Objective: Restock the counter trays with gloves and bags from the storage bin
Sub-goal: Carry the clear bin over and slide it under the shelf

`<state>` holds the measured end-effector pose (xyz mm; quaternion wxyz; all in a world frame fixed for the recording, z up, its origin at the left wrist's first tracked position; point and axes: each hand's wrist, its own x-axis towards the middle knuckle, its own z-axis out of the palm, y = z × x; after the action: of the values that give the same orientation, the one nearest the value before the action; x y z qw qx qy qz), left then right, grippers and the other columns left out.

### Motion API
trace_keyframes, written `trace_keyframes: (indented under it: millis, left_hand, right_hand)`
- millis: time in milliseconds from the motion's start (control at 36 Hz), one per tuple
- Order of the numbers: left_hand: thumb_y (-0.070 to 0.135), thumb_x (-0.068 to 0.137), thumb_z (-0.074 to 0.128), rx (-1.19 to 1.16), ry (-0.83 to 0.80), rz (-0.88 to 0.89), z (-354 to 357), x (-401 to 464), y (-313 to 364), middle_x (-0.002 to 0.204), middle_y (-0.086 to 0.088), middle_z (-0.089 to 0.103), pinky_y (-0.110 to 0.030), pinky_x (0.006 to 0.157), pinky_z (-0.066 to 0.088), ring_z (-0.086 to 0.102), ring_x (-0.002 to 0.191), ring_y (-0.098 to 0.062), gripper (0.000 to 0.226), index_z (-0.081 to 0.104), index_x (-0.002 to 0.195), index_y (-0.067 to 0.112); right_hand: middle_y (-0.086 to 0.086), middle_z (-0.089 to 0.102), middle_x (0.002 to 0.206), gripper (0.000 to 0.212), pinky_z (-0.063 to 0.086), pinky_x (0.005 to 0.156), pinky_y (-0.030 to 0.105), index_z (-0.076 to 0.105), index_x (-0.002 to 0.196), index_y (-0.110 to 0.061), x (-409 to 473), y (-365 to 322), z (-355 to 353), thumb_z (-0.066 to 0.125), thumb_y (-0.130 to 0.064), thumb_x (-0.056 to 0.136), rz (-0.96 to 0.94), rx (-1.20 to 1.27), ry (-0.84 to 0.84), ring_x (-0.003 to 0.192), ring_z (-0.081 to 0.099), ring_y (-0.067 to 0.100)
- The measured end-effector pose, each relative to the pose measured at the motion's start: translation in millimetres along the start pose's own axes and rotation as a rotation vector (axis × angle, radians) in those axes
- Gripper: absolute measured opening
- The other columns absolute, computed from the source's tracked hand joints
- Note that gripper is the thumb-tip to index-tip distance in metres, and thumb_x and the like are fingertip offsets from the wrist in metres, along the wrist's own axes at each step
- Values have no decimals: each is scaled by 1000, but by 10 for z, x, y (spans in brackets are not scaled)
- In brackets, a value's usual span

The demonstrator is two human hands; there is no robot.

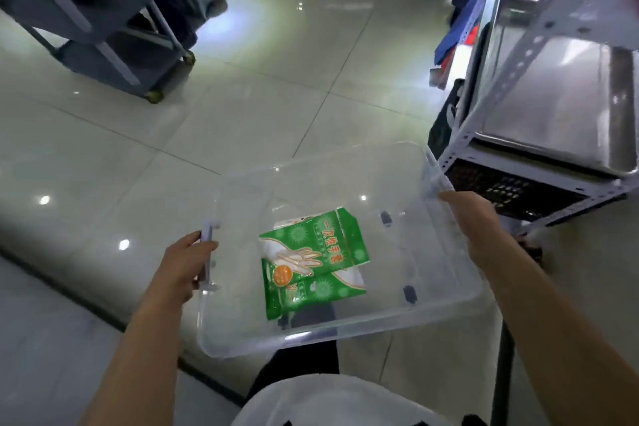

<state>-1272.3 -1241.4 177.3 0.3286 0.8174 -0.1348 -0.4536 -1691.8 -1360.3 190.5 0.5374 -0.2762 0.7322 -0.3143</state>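
I hold a clear plastic storage bin (242,339) in front of me above the tiled floor. My left hand (183,263) grips its left rim at the grey latch handle. My right hand (473,221) grips the right rim. Two green packets of disposable gloves (311,259) lie overlapping on the bin's bottom, near the middle. The rest of the bin shows only the floor through its clear base.
A white metal shelf rack (505,79) stands at the right, with steel trays (560,107) on it and a black crate (508,190) beneath. A grey wheeled cart (103,45) stands at the far left. Glossy floor tiles (242,79) lie between them.
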Motion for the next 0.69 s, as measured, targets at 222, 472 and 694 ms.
trace_keyframes:
  millis: [222, 472, 694]
  left_hand:
    - [15, 90, 65, -35, -104, -18, 172, 1335, 1560, 110, -14, 58, -48, 60, 56, 57, 90, -32, 18, 67, 103, 28]
    - [21, 92, 64, 54, -228, 71, 943, 2420, 3429, 101, -11, 62, -58, 71, 58, 61, 87, -28, 36, 63, 127, 25]
    - [20, 92, 66, 137, -264, 87, 1940, 3372, 4849, 110, -16, 61, -66, 88, 49, 60, 96, -32, 40, 60, 131, 19]
  right_hand:
    - [14, 70, 85, 26, 53, 61, 38, 70, 97, -9, 828, -1453, 719, 67, -29, 81, 79, 28, -18, 69, 67, 31]
    - [16, 61, 107, 47, 46, 84, 45, 64, 120, -7, 1899, -2586, 907, 70, -28, 79, 69, 130, 126, 95, 57, 34]
    - [4, 56, 63, 20, 42, 49, 25, 66, 95, -9, 3368, -3557, 1156, 67, -26, 85, 95, 270, 117, 51, 53, 18]
